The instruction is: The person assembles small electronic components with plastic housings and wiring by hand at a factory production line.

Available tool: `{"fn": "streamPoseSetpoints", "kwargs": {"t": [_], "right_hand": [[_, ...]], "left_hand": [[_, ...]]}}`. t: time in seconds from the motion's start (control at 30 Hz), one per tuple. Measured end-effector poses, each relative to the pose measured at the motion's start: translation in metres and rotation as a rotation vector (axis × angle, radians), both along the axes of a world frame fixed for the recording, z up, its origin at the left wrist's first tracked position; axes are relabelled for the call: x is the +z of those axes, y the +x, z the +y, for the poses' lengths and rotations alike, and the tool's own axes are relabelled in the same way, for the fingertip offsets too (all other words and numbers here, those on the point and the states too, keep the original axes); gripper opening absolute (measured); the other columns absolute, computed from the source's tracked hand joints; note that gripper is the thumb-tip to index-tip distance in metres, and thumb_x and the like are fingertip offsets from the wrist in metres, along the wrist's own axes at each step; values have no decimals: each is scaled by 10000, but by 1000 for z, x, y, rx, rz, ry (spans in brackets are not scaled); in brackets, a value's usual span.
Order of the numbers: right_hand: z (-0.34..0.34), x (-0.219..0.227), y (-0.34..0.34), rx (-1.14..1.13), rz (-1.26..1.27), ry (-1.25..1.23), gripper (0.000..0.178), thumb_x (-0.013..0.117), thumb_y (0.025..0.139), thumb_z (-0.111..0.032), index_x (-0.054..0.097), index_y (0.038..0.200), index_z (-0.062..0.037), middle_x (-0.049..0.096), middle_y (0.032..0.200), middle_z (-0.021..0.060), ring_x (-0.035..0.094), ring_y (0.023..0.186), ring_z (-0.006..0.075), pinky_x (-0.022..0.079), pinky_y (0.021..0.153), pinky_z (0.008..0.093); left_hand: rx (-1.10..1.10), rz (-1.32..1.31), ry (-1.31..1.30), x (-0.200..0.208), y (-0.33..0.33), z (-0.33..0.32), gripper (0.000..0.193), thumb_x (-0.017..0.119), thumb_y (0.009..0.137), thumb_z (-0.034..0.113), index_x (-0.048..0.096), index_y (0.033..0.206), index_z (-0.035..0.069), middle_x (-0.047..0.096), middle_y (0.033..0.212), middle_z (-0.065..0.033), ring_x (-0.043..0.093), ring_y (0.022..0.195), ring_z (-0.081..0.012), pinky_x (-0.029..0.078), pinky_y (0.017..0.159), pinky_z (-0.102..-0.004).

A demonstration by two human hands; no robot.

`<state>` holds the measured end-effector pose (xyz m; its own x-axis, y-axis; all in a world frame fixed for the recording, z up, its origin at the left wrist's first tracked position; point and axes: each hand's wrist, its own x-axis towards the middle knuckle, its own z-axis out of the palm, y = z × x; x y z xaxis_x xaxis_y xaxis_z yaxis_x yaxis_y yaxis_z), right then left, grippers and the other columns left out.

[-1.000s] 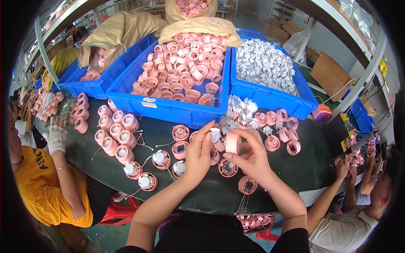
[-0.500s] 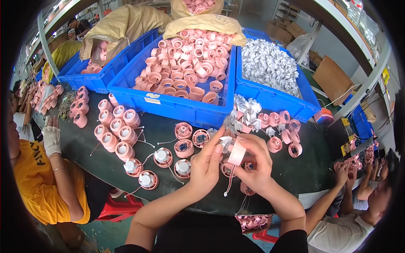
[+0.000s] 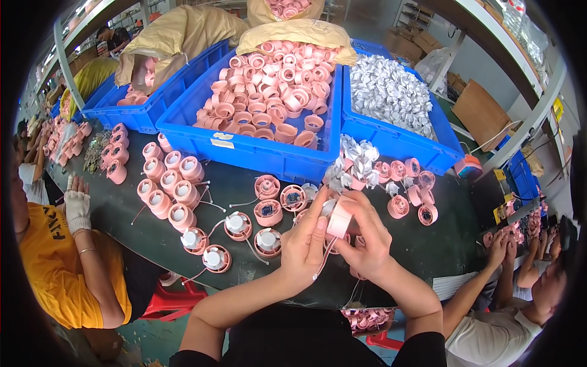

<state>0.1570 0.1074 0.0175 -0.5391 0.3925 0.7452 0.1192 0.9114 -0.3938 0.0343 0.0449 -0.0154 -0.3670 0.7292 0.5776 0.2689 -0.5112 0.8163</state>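
Above the near half of the dark table, my right hand (image 3: 371,241) grips a pink round plastic housing (image 3: 339,224) by its side. My left hand (image 3: 304,243) presses a white bladed fan wheel (image 3: 329,207) at the housing's left opening; fingers hide much of it. From the housing hang thin wires (image 3: 324,260) with a small white plug, alongside the left palm. Close to the left hand stand pink housings with round white parts in them (image 3: 268,242) and others showing a blue circuit board (image 3: 268,211). A heap of white fan wheels (image 3: 354,160) lies just beyond my hands.
Behind stand a blue bin (image 3: 244,147) of pink rings and a blue bin (image 3: 406,137) of white fan wheels. Several pink housings (image 3: 170,181) stand in rows at left; more lie at right (image 3: 398,206). A person's gloved hand (image 3: 77,208) is at left, another person's hands (image 3: 502,248) at right.
My left fingers have brought the fan wheel closer against the housing, so less of it shows. The hanging wires have swung left toward my left palm.
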Motion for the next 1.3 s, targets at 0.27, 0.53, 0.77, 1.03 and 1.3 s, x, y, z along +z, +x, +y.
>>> {"fn": "streamPoseSetpoints", "kwargs": {"t": [0.27, 0.53, 0.77, 1.03, 1.3], "right_hand": [[-9, -10, 5, 20, -82, 15, 571, 738, 631, 14, 515, 1156, 26, 517, 1207, 231, 613, 969, 363, 526, 793, 373], [65, -9, 41, -175, -258, -376, 269, 670, 784, -66, 638, 1048, -27, 655, 947, 110, 619, 681, 143, 504, 597, 268], [106, -53, 12, -256, -361, -223, 213, 703, 751, -170, 643, 908, -40, 599, 889, 95, 639, 752, 270, 506, 645, 377], [93, -29, 27, -196, -241, -300, 194, 683, 790, -79, 619, 940, 24, 601, 899, 103, 611, 695, 212, 494, 629, 292], [31, -15, 18, 107, 124, -936, 162, 577, 887, -46, 602, 1017, 47, 585, 1028, 94, 622, 889, 133, 542, 571, 220]], "left_hand": [[-120, -17, -96, -12, -5, -13, 773, 725, 743, 57, 312, 1391, -27, 554, 1232, -196, 617, 1008, -210, 519, 802, -302], [-126, 960, -203, -20, -28, -61, 613, 573, 796, 34, 348, 1363, -22, 416, 1372, -201, 363, 1315, -319, 290, 1024, -559], [14, 1427, -472, 0, -33, -70, 586, 543, 795, 87, 392, 1358, 34, 335, 1432, -180, 239, 1369, -351, 182, 1000, -680], [-98, 620, -195, 17, -32, -21, 533, 638, 819, 69, 432, 1308, 19, 459, 1300, -228, 484, 1180, -352, 447, 911, -416], [-83, 319, -142, -4, -4, 32, 595, 648, 819, 68, 368, 1344, 25, 483, 1231, -242, 535, 1072, -368, 472, 854, -395]]}}
